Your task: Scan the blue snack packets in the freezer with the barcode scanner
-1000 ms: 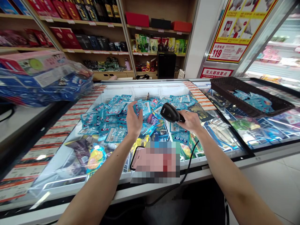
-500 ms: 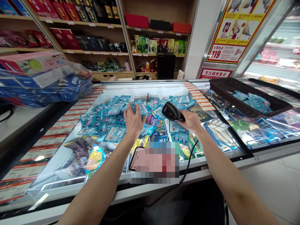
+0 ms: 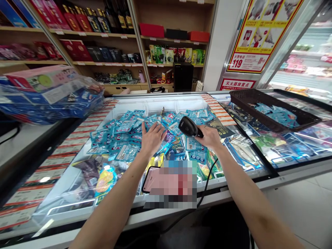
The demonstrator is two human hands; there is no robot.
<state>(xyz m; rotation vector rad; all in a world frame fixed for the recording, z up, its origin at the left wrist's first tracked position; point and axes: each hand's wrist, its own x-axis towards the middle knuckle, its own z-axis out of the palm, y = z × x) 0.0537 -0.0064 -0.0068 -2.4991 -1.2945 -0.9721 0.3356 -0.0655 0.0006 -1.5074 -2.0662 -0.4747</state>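
Observation:
Many small blue packets point(image 3: 127, 127) lie heaped over the middle of the glass-topped freezer. My left hand point(image 3: 153, 138) is over the right part of the heap, palm down with fingers spread, and no packet shows in its grip. My right hand point(image 3: 210, 137) is wrapped round the handle of a black barcode scanner point(image 3: 187, 127), whose head points left above the packets. From the scanner a black cable point(image 3: 209, 180) runs down past the freezer's front edge. A phone point(image 3: 150, 180), partly covered by a blurred patch, lies in front of my hands.
A dark brown basket point(image 3: 249, 107) with several blue packets stands at the right. Plastic-wrapped boxes point(image 3: 52, 91) are stacked at the left. Strips of orange-and-white price labels point(image 3: 70, 138) border the glass. Behind are shelves point(image 3: 103, 34) of boxes and bottles.
My left hand has moved slightly right and toward me, and its fingers now lie flatter and more spread. The scanner stays in my right hand, nearly still. The view has tilted slightly up.

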